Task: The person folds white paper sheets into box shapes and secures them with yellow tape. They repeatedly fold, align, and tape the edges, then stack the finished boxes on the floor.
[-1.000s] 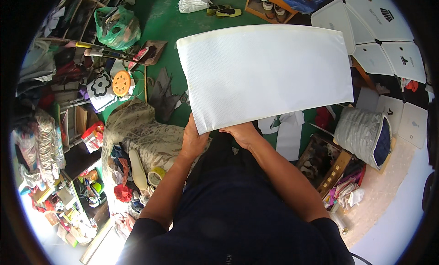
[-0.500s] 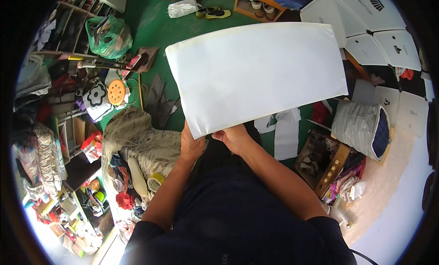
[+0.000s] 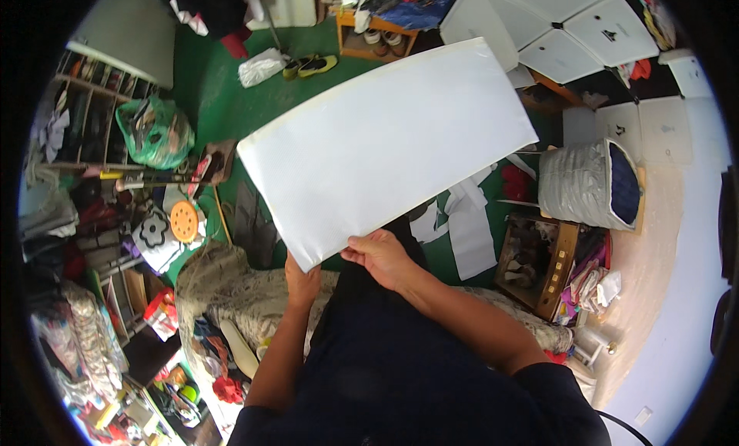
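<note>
**Both hands hold a large white sheet up over the green floor**

Right hand (image 3: pixel 382 257) fingers pinch the white sheet's (image 3: pixel 385 150) near edge; the left hand (image 3: pixel 302 280) grips under its lower corner. The step looks like holding it up; the next move would need firm grips. Against earlier frames, the sheet is tilted further, right end higher.

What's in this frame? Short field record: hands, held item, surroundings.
left hand: grips the near edge of the white sheet from beneath
right hand: pinches the same near edge, fingers on top
sheet: large, white, rectangular, blank, held up in the air, tilted, right end higher
floor: green
left side: green plastic bag, orange disc
right side: silver quilted bin, white panels
far end: pair of yellow-green shoes
</note>
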A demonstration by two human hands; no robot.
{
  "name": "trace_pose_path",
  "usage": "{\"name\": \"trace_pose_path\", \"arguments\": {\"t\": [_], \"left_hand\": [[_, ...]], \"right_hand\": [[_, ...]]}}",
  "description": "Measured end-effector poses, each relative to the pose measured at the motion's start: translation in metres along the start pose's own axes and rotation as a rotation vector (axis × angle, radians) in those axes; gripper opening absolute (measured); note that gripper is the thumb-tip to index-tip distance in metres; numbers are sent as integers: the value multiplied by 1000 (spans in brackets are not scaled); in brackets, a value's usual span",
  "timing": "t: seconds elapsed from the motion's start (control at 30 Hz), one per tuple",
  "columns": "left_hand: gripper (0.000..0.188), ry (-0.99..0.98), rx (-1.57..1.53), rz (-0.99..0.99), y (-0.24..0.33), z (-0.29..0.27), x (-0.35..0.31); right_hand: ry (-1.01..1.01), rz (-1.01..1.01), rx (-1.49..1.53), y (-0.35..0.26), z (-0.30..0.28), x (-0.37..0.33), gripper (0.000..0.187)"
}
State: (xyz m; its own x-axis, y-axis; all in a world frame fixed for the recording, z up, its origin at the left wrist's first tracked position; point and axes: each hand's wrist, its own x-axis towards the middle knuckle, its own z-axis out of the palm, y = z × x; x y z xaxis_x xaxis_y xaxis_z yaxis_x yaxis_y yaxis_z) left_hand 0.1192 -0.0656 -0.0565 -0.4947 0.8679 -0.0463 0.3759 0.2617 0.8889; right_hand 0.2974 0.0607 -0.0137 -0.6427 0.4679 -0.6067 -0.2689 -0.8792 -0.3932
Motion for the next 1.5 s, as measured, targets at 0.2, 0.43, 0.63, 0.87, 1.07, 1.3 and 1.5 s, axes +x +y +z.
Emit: {"name": "trace_pose_path", "arguments": {"t": [0.2, 0.43, 0.63, 0.87, 1.07, 1.3, 1.5], "left_hand": [[57, 42, -32, -187, 26, -6, -7], [52, -414, -776, -703, 81, -11, -31], [50, -221, -1172, -805, 100, 22, -7], [45, -124, -1366, -780, 108, 41, -14], [41, -74, -1470, -735, 92, 46, -12], [38, 109, -1452, -787, 86, 45, -17], [38, 227, -1417, -809, 69, 45, -23]], "right_hand": [[60, -19, 48, -3, 6, 1, 16], [144, -22, 56, -7, 14, -6, 27], [142, -42, -50, -16, 12, -4, 26], [274, 11, -6, -62, -7, -26, 21], [387, -162, 2, -134, -64, -31, 18], [594, -429, 204, -219, -128, -32, 16], [574, -496, 229, -263, -163, -43, 14]]}}
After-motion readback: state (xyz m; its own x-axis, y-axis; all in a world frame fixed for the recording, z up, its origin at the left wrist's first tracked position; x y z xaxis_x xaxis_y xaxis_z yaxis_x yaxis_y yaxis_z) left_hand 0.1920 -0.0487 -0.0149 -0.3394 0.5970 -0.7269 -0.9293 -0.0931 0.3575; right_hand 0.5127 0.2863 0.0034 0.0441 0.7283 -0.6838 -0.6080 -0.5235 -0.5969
